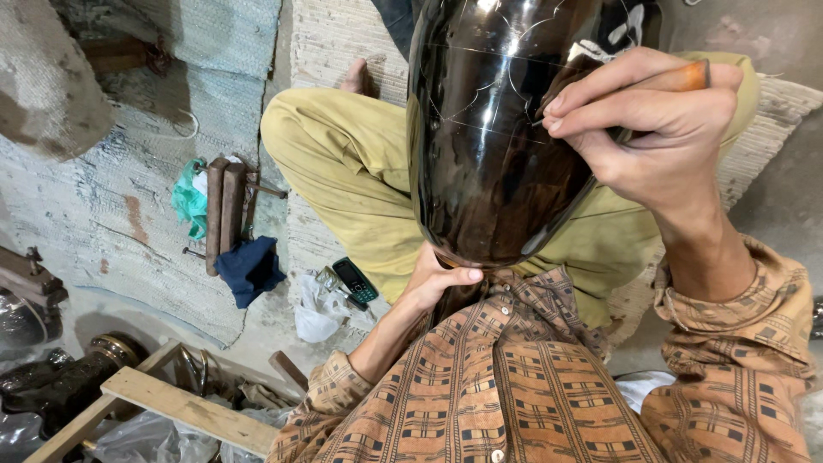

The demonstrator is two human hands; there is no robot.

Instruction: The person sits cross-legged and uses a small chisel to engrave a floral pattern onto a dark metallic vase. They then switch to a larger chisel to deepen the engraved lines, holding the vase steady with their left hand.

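A large glossy black vase (493, 137) fills the upper centre of the frame, resting on the lap over olive trousers (360, 171). The right hand (651, 129), upper right, pinches a wooden-handled engraving tool (677, 79) between pressed fingers against its surface. The left hand (437, 279) cups the base at centre, fingers curled. Lower left lie a mobile phone (355, 280), blue cloth (249, 270) and wooden blocks (225, 210).

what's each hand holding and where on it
Right hand grips a wooden-handled tool by its handle, tip on the black vase. Left hand steadies the vase's lower end.
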